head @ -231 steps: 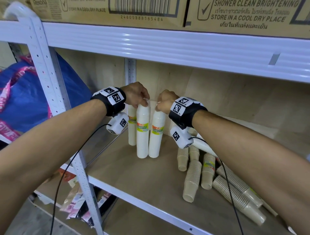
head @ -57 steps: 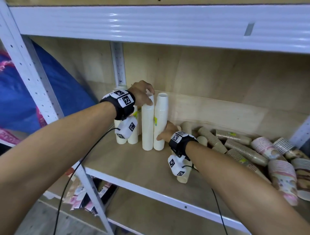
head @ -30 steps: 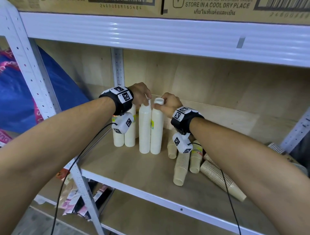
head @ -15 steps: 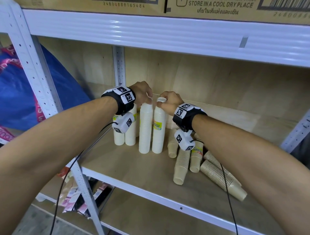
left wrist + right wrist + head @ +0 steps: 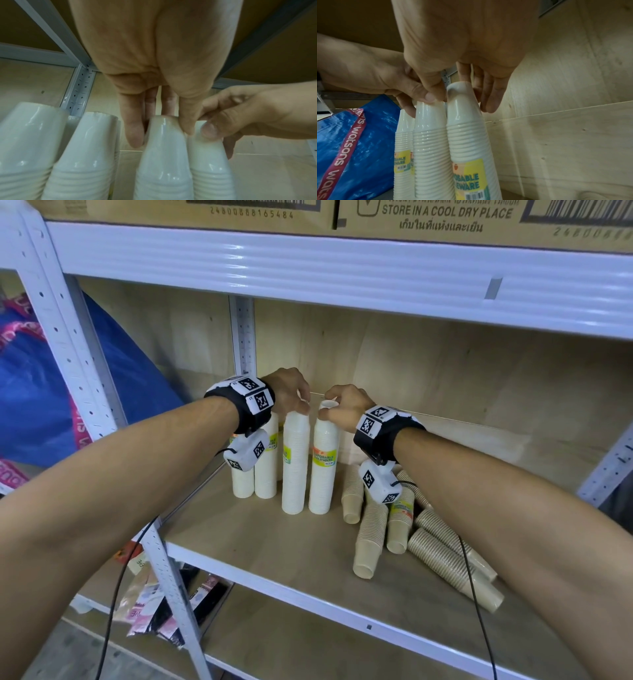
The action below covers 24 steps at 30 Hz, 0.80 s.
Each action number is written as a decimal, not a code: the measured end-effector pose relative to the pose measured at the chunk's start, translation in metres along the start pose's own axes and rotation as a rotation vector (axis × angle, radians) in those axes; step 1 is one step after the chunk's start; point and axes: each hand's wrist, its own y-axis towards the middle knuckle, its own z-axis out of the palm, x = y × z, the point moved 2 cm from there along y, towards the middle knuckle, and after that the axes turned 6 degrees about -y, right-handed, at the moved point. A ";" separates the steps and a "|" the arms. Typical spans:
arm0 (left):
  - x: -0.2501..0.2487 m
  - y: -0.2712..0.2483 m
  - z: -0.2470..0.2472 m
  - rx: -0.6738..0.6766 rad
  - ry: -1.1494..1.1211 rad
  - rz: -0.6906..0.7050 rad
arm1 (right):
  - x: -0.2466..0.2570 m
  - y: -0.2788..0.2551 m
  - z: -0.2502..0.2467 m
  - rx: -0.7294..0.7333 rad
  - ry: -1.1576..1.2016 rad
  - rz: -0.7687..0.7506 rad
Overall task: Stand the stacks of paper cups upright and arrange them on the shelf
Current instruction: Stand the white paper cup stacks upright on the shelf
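Hands (image 5: 291, 392) atop upright (white) stacks (image 5: 296, 463)

Cardboard boxes (image 5: 445, 217) above; blue bag (image 5: 102, 405) left; packets, perhaps (image 5: 154, 611), below.

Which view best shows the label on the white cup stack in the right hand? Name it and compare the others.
The right wrist view: the label fills the foreground on the white cup stack that the right hand grips, its print partly legible. The head view shows the label small but whole. The left wrist view shows only the stack's top, no label.
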 end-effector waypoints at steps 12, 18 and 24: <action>-0.001 -0.001 -0.004 0.048 0.037 -0.015 | -0.003 0.002 0.001 0.018 0.051 0.007; -0.002 0.002 -0.004 0.084 0.038 -0.006 | -0.005 0.004 0.001 0.036 0.059 0.001; 0.000 0.004 -0.002 0.030 0.037 -0.018 | -0.003 0.003 -0.003 0.034 0.022 -0.032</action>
